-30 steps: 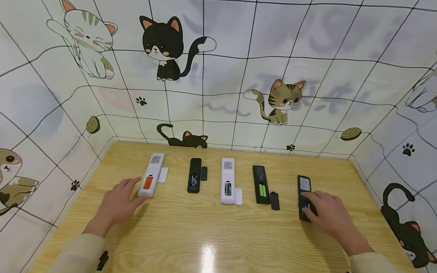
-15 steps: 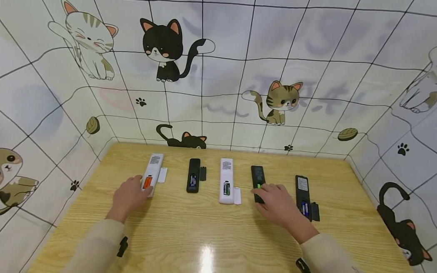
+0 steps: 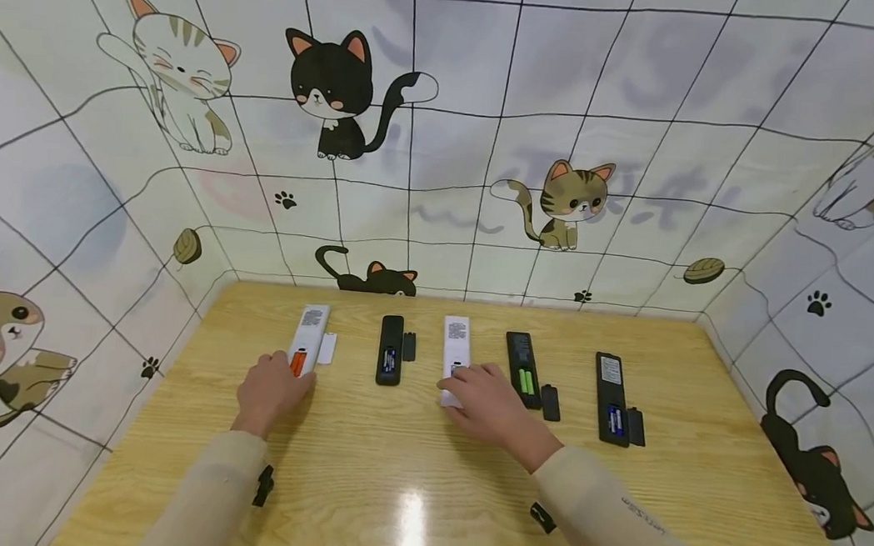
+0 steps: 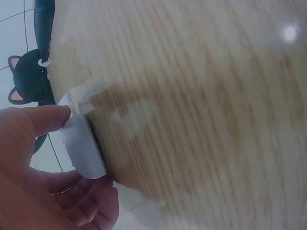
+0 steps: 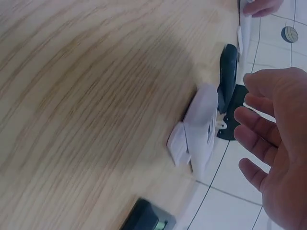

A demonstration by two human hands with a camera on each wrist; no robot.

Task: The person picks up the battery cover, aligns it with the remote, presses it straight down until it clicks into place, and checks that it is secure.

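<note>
At the left of the row, my left hand (image 3: 268, 392) grips the near end of a white remote (image 3: 311, 325) whose orange batteries (image 3: 298, 362) show. In the left wrist view, that white remote (image 4: 82, 146) lies between the thumb and the curled fingers of my left hand (image 4: 53, 177). My right hand (image 3: 491, 406) is over the lower part of the middle white remote (image 3: 456, 339), covering its white cover. The right wrist view shows my right hand (image 5: 280, 139) with spread, slightly bent fingers, apart from the white remote (image 5: 200, 115).
Between the white remotes lies a black remote (image 3: 390, 345) with its cover (image 3: 409, 346) beside it. To the right are a black remote with green batteries (image 3: 520, 353) and another with blue ones (image 3: 610, 392), covers beside them. A cat-patterned wall (image 3: 444, 156) encloses the table (image 3: 365, 469).
My right hand has moved left from the far-right black remote, past the one with green batteries, to the middle white remote. My left hand has closed in on the left white remote's near end.
</note>
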